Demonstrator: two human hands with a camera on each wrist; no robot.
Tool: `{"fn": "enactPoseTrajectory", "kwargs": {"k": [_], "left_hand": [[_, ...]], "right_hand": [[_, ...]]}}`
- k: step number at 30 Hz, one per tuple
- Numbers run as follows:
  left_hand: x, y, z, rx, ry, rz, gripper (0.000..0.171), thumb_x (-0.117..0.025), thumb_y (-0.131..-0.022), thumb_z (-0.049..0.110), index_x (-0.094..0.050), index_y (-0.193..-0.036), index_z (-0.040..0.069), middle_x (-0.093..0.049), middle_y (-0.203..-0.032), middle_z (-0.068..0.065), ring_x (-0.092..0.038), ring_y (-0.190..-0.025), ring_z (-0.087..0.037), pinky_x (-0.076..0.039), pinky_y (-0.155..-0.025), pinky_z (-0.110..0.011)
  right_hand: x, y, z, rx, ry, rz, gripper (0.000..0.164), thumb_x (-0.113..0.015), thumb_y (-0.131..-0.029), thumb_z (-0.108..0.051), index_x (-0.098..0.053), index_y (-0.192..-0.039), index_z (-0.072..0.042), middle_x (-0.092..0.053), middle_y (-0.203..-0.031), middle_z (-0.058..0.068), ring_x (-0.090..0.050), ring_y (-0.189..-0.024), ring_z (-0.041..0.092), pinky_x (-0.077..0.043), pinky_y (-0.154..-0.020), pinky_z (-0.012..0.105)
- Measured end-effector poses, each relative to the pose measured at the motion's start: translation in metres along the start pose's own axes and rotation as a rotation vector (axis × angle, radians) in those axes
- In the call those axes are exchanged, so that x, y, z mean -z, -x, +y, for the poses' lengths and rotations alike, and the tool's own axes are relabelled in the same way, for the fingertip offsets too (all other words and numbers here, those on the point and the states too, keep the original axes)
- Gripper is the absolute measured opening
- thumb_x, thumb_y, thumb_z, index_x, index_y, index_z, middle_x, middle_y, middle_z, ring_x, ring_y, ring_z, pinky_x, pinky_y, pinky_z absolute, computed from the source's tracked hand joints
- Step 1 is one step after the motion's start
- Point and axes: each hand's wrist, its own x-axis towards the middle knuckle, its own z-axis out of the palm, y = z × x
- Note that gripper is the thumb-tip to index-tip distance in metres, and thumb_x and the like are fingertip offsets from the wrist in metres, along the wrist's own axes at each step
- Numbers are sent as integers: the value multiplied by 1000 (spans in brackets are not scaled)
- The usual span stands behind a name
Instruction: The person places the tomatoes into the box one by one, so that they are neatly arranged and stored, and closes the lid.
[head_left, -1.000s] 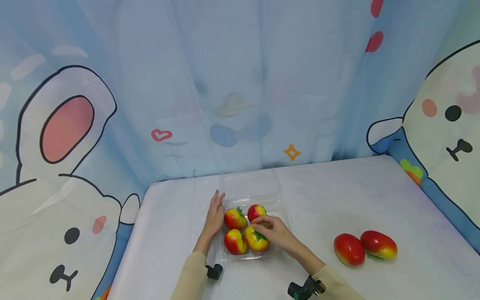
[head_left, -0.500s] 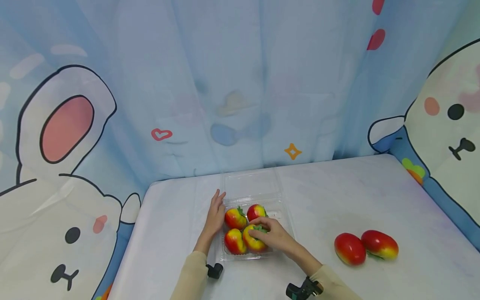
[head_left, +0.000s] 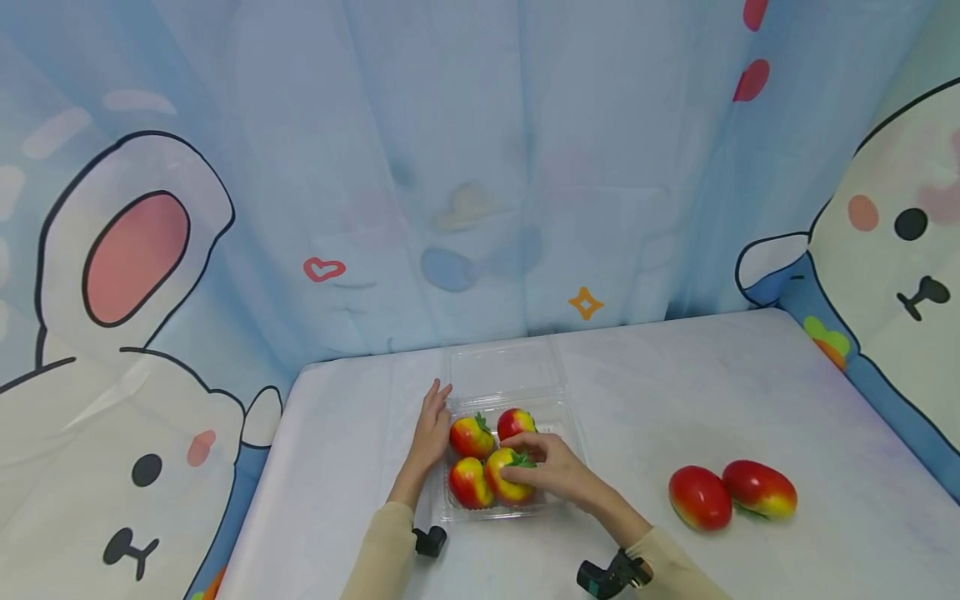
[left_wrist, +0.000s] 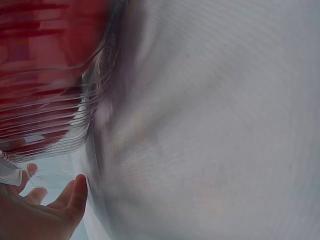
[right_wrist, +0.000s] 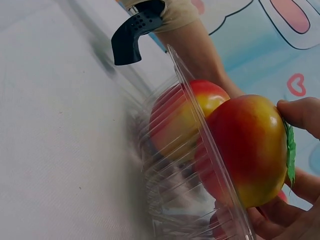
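Observation:
My right hand (head_left: pixel 557 472) holds a red-and-yellow mango (right_wrist: pixel 245 150) with a green leafy top, its thumb and fingers around the upper part. This mango is at the front right of a clear plastic clamshell box (head_left: pixel 557 412). Beside it in the box are a front-left mango (head_left: pixel 469 483), a back-left mango (head_left: pixel 470 437) and a back-right mango (head_left: pixel 515 422). My left hand (head_left: pixel 430 435) rests along the box's left side with its fingers extended. In the left wrist view, the ribbed box wall (left_wrist: pixel 45 120) shows red fruit behind it.
Two more mangoes, a left one (head_left: pixel 700 497) and a right one (head_left: pixel 759 489), lie close together on the white tablecloth (head_left: pixel 637 400) to the right. The box's clear lid (head_left: pixel 501 369) lies folded back toward the printed curtain (head_left: pixel 480 167).
My right hand's fingers have shifted slightly around the front-right mango, with the thumb now lower on its side. The left hand and the two mangoes on the cloth stay in place.

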Motion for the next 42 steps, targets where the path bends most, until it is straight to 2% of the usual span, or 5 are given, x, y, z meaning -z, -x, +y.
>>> {"fn": "enactPoseTrajectory", "kwargs": {"k": [6,15,26,36,42], "left_hand": [[0,0,-1,-1,-3,1,47,-36,-100,8,-44,-146,2,-22,-161,-15,-42,-136,-39,-30,-114,-53],[-1,-1,-1,-39,1,14,48,-34,-98,6,-45,-144,-2,-25,-160,-18,-41,-136,-41,-28,-114,-55],[-1,1,-2,-41,-3,16,48,-35,-98,6,-45,-144,-2,-25,-159,-20,-39,-137,-42,-28,-114,-57],[0,1,0,-23,-15,15,48,-37,-98,6,-45,-145,0,-25,-160,-17,-34,-141,-40,-27,-114,-57],[0,1,1,-21,-13,15,48,-37,-98,6,-45,-145,1,-24,-160,-17,-35,-141,-39,-27,-114,-56]], "right_hand": [[1,-1,2,17,4,-8,43,-76,-84,-27,-68,-121,-8,-65,-114,5,-57,-100,20,-52,-86,33],[3,2,0,59,7,-25,48,-75,-85,-27,-65,-125,-3,-64,-123,11,-61,-106,26,-54,-90,44],[9,11,5,82,33,73,46,-78,-83,-31,-67,-121,-7,-65,-116,8,-59,-96,23,-55,-79,28],[12,14,13,113,73,97,42,-77,-84,-30,-67,-120,-10,-66,-112,5,-61,-96,22,-55,-80,28],[8,15,13,86,76,146,43,-80,-81,-29,-67,-118,-11,-64,-115,5,-61,-101,23,-57,-86,36]]}}
